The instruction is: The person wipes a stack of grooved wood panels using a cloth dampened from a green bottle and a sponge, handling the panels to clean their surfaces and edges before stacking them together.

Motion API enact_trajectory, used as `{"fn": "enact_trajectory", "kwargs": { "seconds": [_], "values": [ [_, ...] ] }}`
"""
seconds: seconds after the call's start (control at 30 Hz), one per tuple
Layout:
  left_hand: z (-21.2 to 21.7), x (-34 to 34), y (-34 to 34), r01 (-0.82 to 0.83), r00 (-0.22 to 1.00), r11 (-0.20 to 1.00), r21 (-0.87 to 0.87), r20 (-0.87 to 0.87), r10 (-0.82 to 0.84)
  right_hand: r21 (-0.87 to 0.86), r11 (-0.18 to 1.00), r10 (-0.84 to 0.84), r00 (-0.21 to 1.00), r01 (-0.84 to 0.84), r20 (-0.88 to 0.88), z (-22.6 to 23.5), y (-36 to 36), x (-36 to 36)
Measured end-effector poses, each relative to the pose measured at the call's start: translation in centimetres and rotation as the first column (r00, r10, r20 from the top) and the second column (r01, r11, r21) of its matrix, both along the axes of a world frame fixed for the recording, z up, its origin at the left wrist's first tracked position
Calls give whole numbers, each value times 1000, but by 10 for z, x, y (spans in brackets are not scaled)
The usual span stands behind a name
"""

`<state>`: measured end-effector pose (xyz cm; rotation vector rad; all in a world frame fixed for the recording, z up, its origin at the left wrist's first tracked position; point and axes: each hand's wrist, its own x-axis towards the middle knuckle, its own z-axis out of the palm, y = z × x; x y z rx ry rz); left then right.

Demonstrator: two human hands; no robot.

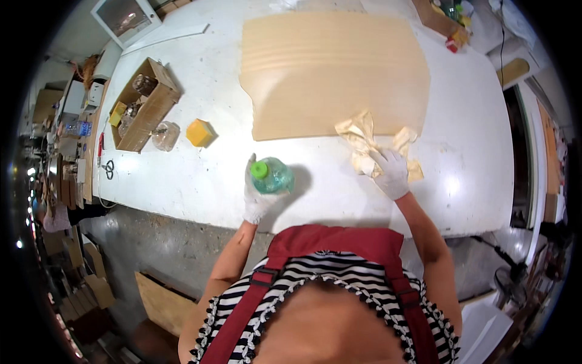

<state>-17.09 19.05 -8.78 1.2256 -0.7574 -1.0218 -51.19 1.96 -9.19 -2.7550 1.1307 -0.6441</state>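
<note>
White cotton gloves cover both hands, and the work is split between them at the near edge of the bench. The left hand is wrapped around a clear greenish plastic bottle with a bright green cap, fingers curled shut about its body; the bottle appears to be tipped toward the person, cap nearest the bench edge. The right hand is pressed down on a crumpled, yellow-stained rag, fingers closed into its folds — whether it is gripped or only pinned flat cannot be told.

The step in hand is judged to be the wetting of the rag from the bottle. It is best done with the bottle kept firmly held and brought just beside the cloth, so that liquid lands on the cloth and not on the bench, and with the rag bunched so a clean face is presented.

The rag lies partly on the near edge of a large pale wood veneer sheet, which is spread flat across the middle of the bench and looks bare and matt. Farther left, a yellow block, a small clear jar and an open cardboard box are set well apart from the hands.
</note>
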Motion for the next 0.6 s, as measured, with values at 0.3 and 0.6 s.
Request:
{"fn": "enact_trajectory", "kwargs": {
  "seconds": [0.3, 0.6],
  "values": [
    [0, 8, 5, 9, 956, 999, -39, 294, 3, 796, 565, -427, 902, 217, 57, 38, -69, -74],
    [-21, 3, -2, 8, 984, 1000, -20, 179, -5, -332, 791, -570, 817, 514, -91, 3, -21, 19]
  ]
}}
